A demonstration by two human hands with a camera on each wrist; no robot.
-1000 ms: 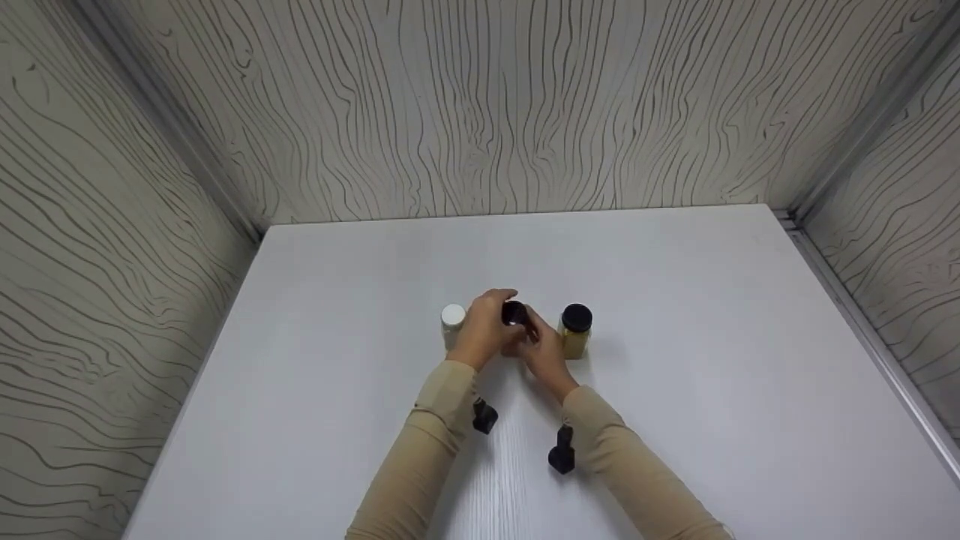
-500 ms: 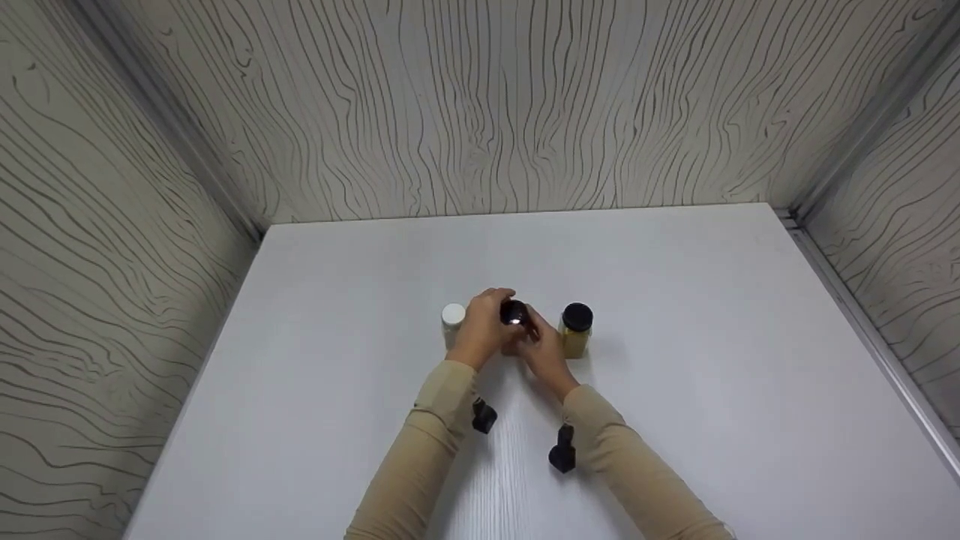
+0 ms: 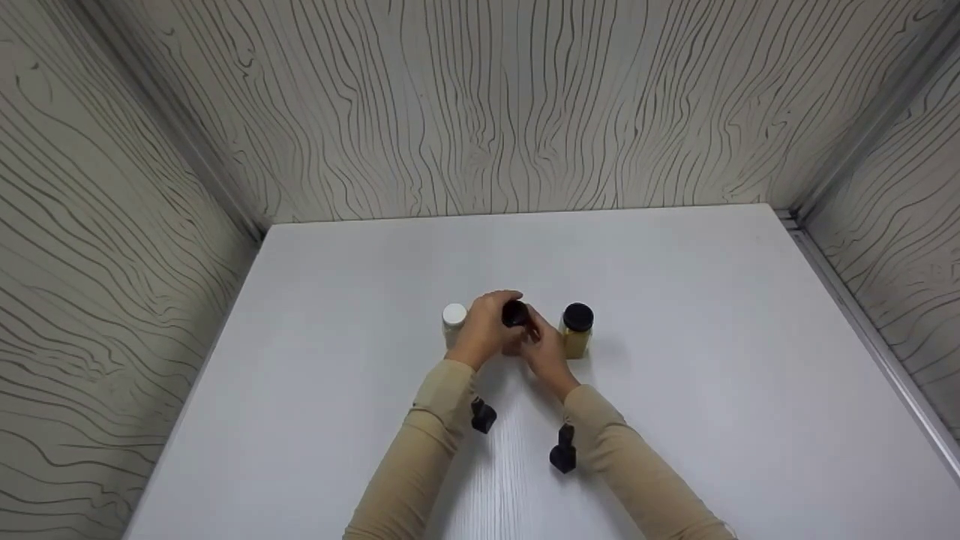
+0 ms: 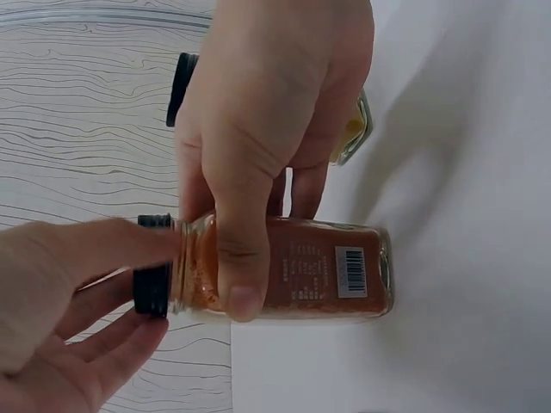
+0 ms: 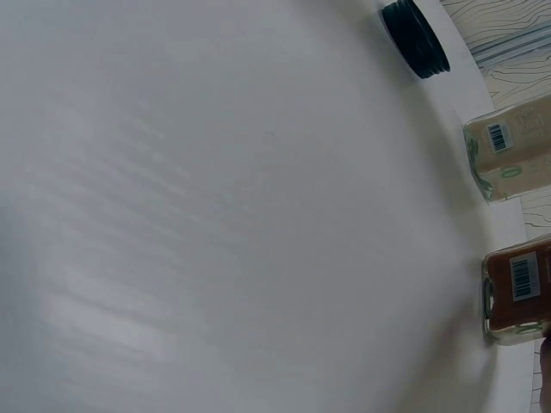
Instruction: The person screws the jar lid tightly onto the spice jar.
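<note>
A square glass spice jar (image 4: 293, 271) with orange-red contents and a barcode label stands upright at mid-table, lying sideways in the left wrist view. My right hand (image 3: 546, 352) grips its body, thumb across the front in the left wrist view. My left hand (image 3: 484, 328) holds the black lid (image 4: 152, 288) between its fingers. Neck ridges show just below the lid. A white-capped jar (image 3: 454, 315) stands close left of my left hand. To the right of my right hand stands a yellow jar (image 3: 576, 341) with a black lid.
A white table (image 3: 337, 300) meets wood-grain panels (image 3: 480, 112) at the back and sides. Black wrist devices (image 3: 562, 454) hang by both sleeves. A round black ridged piece (image 5: 416, 39) shows at the right wrist view's top; I cannot tell what it is.
My left fingers shift slightly around the lid, and the bright glint on the lid half a second ago is gone. My right hand and the jars stay in place.
</note>
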